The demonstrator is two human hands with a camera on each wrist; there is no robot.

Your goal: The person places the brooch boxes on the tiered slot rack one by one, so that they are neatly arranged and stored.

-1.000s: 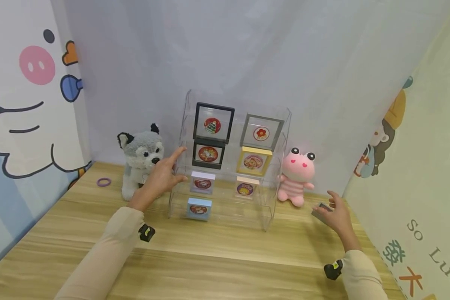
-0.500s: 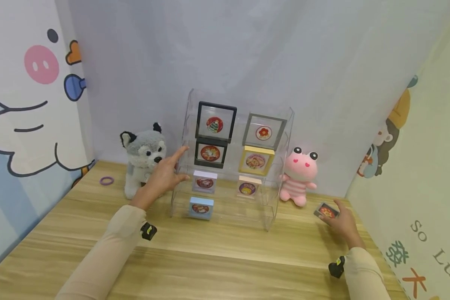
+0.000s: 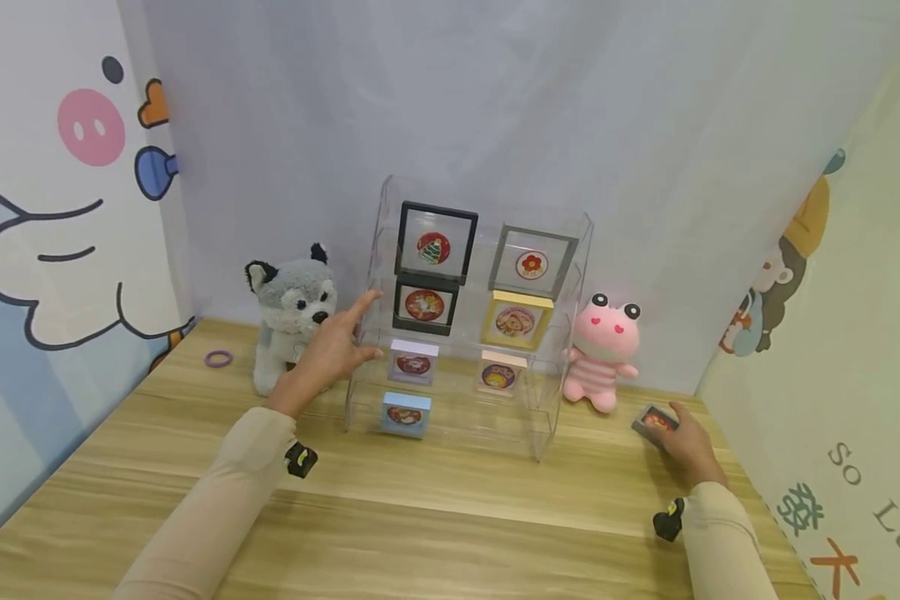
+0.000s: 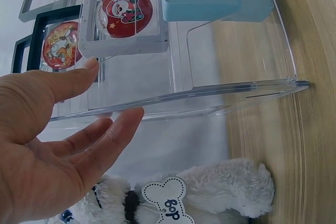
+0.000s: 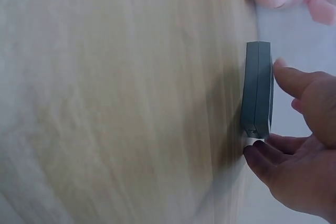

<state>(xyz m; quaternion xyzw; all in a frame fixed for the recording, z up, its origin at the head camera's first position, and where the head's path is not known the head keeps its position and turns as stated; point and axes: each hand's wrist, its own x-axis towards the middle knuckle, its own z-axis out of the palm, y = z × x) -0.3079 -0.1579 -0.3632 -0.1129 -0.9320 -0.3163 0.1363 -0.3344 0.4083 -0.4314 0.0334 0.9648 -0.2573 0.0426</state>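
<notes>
While the left hand (image 3: 328, 354) rests flat-fingered against the clear rack (image 3: 562, 417) | right hand (image 3: 686, 446) pinches grey frame (image 3: 654, 419)

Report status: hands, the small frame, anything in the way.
Left hand open, flat against the clear rack. Right hand pinching the grey frame on the table. Pink frog sits between frame and rack.

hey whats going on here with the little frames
A person steadies a clear acrylic display stand with the left hand, fingers straight against its left side. The right hand pinches a small grey framed badge on the wooden table, beside a pink frog plush. Seven framed badges already sit on the tiers.
</notes>
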